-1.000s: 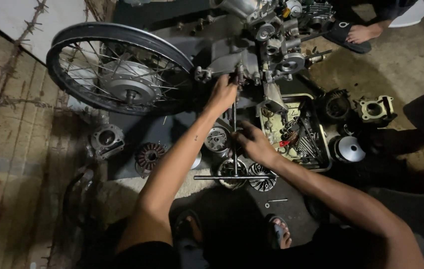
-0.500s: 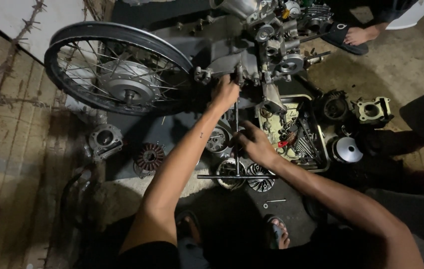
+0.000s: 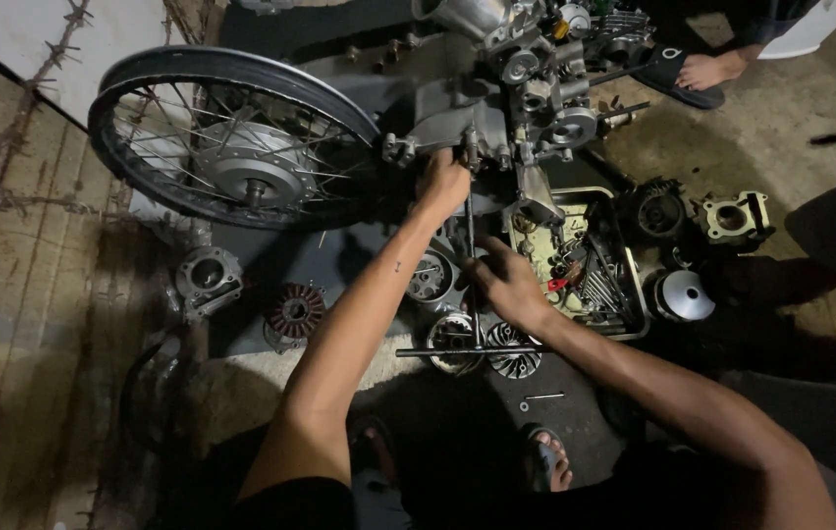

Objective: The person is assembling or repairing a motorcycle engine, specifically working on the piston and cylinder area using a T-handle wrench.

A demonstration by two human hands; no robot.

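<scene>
A long steel T-handle wrench (image 3: 470,285) stood upright against the underside of the grey, grimy motorcycle engine case (image 3: 457,108), its crossbar lying level low down over the loose round clutch parts (image 3: 514,361) on the floor. The left hand (image 3: 445,182) was up at the head of the shaft, fingers curled shut around it where it met a bolt on the case, steadying the socket there. The right hand (image 3: 506,285) sat lower on the shaft, fingers wrapped about it just above the crossbar. The step in hand looked like seating and turning the wrench on a case bolt; the next move would seem to call for keeping the shaft square to the bolt while the lower hand turned. Just right lay a metal tray of small tools and parts (image 3: 624,324), beyond it a finned cylinder block (image 3: 732,221), and to the left the black spoked wheel (image 3: 231,147).
</scene>
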